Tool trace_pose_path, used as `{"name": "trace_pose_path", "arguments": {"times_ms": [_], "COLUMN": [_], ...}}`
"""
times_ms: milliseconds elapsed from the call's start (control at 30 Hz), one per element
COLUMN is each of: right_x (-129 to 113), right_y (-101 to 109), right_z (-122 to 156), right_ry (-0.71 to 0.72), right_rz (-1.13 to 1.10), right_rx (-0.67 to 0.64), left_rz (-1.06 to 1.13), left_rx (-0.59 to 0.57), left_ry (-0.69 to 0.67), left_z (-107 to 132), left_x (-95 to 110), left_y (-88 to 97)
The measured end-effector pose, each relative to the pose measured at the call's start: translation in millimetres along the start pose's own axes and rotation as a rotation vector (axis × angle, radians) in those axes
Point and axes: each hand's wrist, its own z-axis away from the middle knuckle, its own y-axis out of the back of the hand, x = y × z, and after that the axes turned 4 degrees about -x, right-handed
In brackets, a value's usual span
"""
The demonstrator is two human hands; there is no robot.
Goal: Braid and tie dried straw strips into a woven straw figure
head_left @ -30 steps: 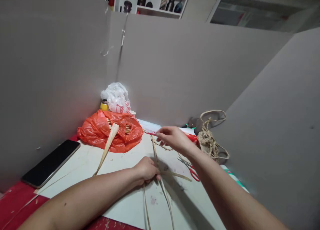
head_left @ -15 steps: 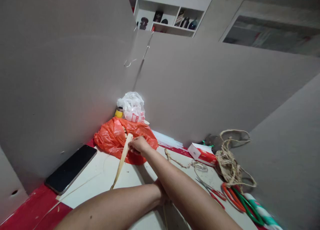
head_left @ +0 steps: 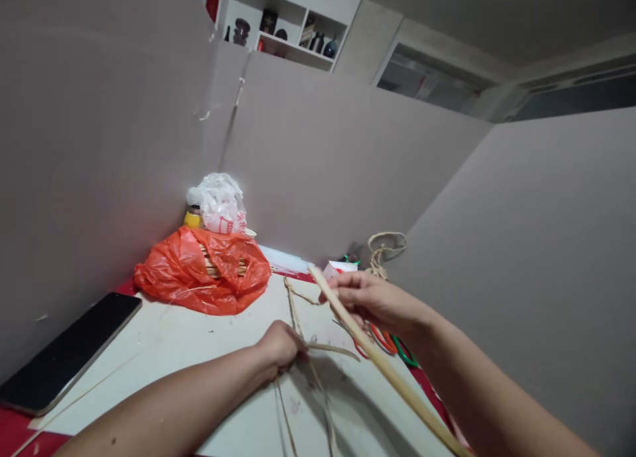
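Note:
My right hand [head_left: 372, 298] pinches a long, flat, pale plant-fibre strip [head_left: 370, 348] near its upper end. The strip slants down to the lower right, past the frame's bottom edge. Lower and to the left, my left hand [head_left: 283, 344] is closed on a thin fibre cord [head_left: 294, 314] above the white board. One end of this cord runs away from me across the board; loose strands hang below the hand. A short strip end [head_left: 335, 350] sticks out to the right of my left fingers. The fingertips of that hand are partly hidden.
An orange-red plastic bag [head_left: 169, 271] with pale sticks inside lies at the back left, a white bag [head_left: 218, 202] behind it. A phone [head_left: 69, 351] rests at the left. Scissors with red handles, a green-handled tool [head_left: 405, 352] and a rope coil [head_left: 377, 261] are partly behind my right hand.
My right hand has swung from in front of the orange-red bag to the right with the strip, uncrossing my arms. The view has turned right, and my left hand now shows.

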Motion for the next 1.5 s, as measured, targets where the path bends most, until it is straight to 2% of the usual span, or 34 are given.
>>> {"name": "trace_pose_path", "arguments": {"times_ms": [67, 133, 200, 300, 467, 667, 833, 967, 1067, 1167, 1367, 1500], "right_x": [32, 61, 83, 98, 104, 117, 123, 124, 125, 125, 124, 131], "right_y": [6, 3, -4, -16, -30, -39, -44, -44, -43, -45, -51, -51], "right_z": [14, 19, 18, 14, 11, 2, -8, -5, 5, 12, 8, 2], "right_ry": [-0.117, -0.173, -0.167, -0.122, -0.003, -0.018, 0.011, 0.04, 0.03, 0.097, 0.207, 0.191], "right_rz": [0.102, 0.122, 0.097, 0.069, 0.105, 0.005, 0.022, 0.027, 0.178, 0.36, 0.429, 0.43], "right_rx": [-0.03, -0.025, 0.014, 0.101, 0.237, 0.28, 0.35, 0.284, 0.237, 0.256, 0.425, 0.445], "left_rz": [-0.037, -0.045, -0.037, -0.029, 0.031, 0.094, 0.107, 0.102, 0.121, 0.118, 0.052, -0.009], "left_rx": [-0.015, -0.01, 0.012, 0.03, 0.071, 0.113, 0.157, 0.182, 0.175, 0.157, 0.175, 0.225], "left_ry": [0.033, 0.031, 0.021, 0.013, -0.002, -0.005, -0.026, -0.015, 0.006, 0.011, -0.065, -0.129], "left_z": [1, 2, 4, 8, 10, 10, 12, 11, 11, 14, 17, 14], "left_x": [2, 4, 6, 7, 8, 10, 10, 8, 9, 11, 9, 3], "left_y": [0.4, 0.2, -0.5, -2.2, -3.9, -4.9, -6.5, -6.3, -6.5, -8.2, -10.8, -10.3]}}
